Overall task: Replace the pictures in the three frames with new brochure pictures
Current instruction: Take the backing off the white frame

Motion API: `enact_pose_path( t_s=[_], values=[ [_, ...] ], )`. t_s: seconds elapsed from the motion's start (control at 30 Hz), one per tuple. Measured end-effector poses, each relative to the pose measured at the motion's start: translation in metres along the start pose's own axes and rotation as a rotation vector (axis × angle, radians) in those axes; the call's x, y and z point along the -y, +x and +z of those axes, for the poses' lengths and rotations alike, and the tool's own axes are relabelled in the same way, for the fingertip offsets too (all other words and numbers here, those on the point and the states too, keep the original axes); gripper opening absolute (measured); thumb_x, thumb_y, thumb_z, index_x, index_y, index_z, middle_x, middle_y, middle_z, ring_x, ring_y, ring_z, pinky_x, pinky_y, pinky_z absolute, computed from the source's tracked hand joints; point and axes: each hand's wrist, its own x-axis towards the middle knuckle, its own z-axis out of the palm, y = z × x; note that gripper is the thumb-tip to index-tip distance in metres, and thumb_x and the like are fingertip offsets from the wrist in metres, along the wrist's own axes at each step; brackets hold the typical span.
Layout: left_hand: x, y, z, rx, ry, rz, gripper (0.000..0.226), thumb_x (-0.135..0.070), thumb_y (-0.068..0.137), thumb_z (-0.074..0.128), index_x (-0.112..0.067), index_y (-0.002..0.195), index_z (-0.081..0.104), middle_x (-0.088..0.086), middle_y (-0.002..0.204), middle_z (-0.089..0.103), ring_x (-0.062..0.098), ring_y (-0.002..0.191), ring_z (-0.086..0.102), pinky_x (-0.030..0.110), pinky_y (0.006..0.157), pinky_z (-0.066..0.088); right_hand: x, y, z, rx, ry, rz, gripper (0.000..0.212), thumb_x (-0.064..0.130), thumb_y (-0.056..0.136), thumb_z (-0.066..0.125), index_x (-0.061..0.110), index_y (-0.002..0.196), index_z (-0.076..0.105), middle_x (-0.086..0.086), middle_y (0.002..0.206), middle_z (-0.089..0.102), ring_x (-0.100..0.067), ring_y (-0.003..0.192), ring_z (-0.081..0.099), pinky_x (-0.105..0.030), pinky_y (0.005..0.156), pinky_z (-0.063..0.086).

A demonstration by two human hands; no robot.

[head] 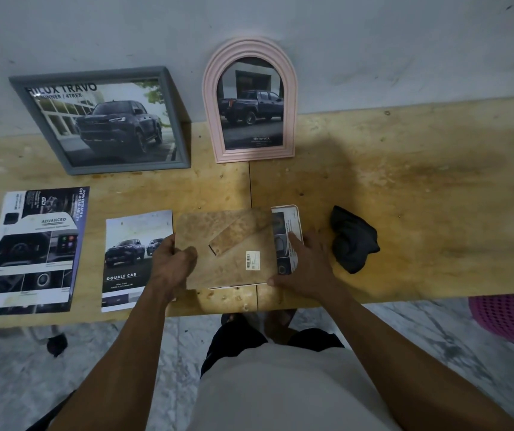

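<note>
Backboard (227, 244) of the third frame, face down at the bench's (405, 188) near edge: we grip its left edge with our left hand (173, 262); our right hand (304, 269) presses the brochure picture (286, 241) beneath, forefinger straight. Grey frame (106, 119) and pink arched frame (249, 101) lean against the wall.

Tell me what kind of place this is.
Likely a plain home or workshop corner, not a studio: a rough plywood table against a scuffed bare wall, over a marble-look floor.
</note>
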Motion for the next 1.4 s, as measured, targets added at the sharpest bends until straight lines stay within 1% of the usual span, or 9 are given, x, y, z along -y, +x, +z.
enact_pose_path(
  t_s=[0.17,0.37,0.47,0.57,0.73,0.9,1.03,1.2,1.4],
  values=[
    [-0.003,-0.001,-0.013,-0.006,0.014,-0.013,0.031,0.003,0.090,0.058,-0.014,0.115,0.063,0.006,0.073,0.060,0.017,0.052,0.047,0.022,0.044,0.039,0.003,-0.003,-0.001,-0.016,0.041,-0.001,0.135,0.090,0.042,0.061,0.027,0.154,0.021,-0.003,0.154,0.020,-0.026,0.143,0.015,-0.046,0.117,0.022],
    [-0.017,-0.003,-0.020,0.013,-0.017,0.009,0.037,0.006,0.088,0.058,-0.017,0.116,0.065,0.006,0.076,0.065,0.022,0.060,0.052,0.028,0.054,0.044,0.037,-0.012,-0.020,-0.255,0.190,-0.023,0.062,0.046,0.081,0.072,0.026,0.134,0.046,0.005,0.126,0.041,-0.023,0.129,0.033,-0.037,0.101,0.033],
    [-0.032,-0.009,-0.019,0.070,0.002,0.070,0.043,0.009,0.086,0.057,-0.022,0.115,0.065,0.007,0.080,0.065,0.021,0.068,0.052,0.031,0.059,0.044,0.059,0.003,-0.030,-0.370,0.193,-0.075,0.064,0.051,0.085,0.062,0.025,0.140,0.040,-0.001,0.141,0.038,-0.024,0.131,0.035,-0.037,0.099,0.037],
    [-0.047,-0.014,-0.018,0.144,0.043,0.118,0.048,0.011,0.085,0.056,-0.028,0.112,0.064,0.000,0.092,0.070,0.021,0.076,0.062,0.033,0.070,0.053,0.083,0.022,-0.047,-0.226,0.079,-0.087,0.071,0.058,0.087,0.056,0.029,0.147,0.032,-0.001,0.152,0.033,-0.025,0.139,0.028,-0.045,0.111,0.034],
    [-0.060,-0.014,-0.011,0.218,0.037,0.154,0.054,0.011,0.084,0.059,-0.030,0.120,0.063,-0.001,0.105,0.070,0.022,0.092,0.066,0.037,0.077,0.058,0.088,0.025,-0.064,-0.092,0.092,-0.029,0.059,0.059,0.087,0.059,0.026,0.136,0.050,0.000,0.136,0.053,-0.021,0.119,0.052,-0.039,0.096,0.047],
    [-0.065,-0.017,0.006,0.293,0.088,0.196,0.052,0.007,0.083,0.063,-0.025,0.124,0.064,0.004,0.106,0.071,0.025,0.096,0.068,0.041,0.080,0.059,0.064,0.001,-0.067,-0.263,0.459,0.076,0.048,0.046,0.081,0.076,0.022,0.121,0.061,0.008,0.107,0.057,-0.004,0.089,0.054,-0.020,0.074,0.048],
    [-0.069,-0.021,0.027,0.358,0.098,0.208,0.048,0.001,0.087,0.063,-0.024,0.128,0.063,0.005,0.112,0.070,0.027,0.100,0.067,0.043,0.081,0.059,0.044,-0.024,-0.071,-0.463,0.670,0.227,0.060,0.044,0.078,0.079,0.021,0.129,0.055,0.004,0.123,0.056,-0.018,0.108,0.057,-0.037,0.087,0.053],
    [-0.073,-0.037,0.063,0.424,0.073,0.254,0.039,-0.006,0.088,0.061,-0.026,0.121,0.058,0.002,0.122,0.062,0.025,0.109,0.060,0.048,0.093,0.054,0.024,-0.053,-0.080,-0.648,0.862,0.416,0.041,0.035,0.083,0.077,0.019,0.115,0.056,0.001,0.108,0.062,-0.016,0.088,0.062,-0.032,0.069,0.055],
    [-0.072,-0.062,0.109,0.362,0.049,0.220,0.054,-0.012,0.089,0.064,-0.020,0.139,0.041,0.000,0.122,0.051,0.022,0.107,0.055,0.037,0.081,0.051,0.002,-0.060,-0.094,-0.713,0.795,0.555,0.042,0.035,0.083,0.075,0.023,0.120,0.059,-0.008,0.094,0.068,-0.026,0.084,0.067,-0.047,0.078,0.058]
  ],
)
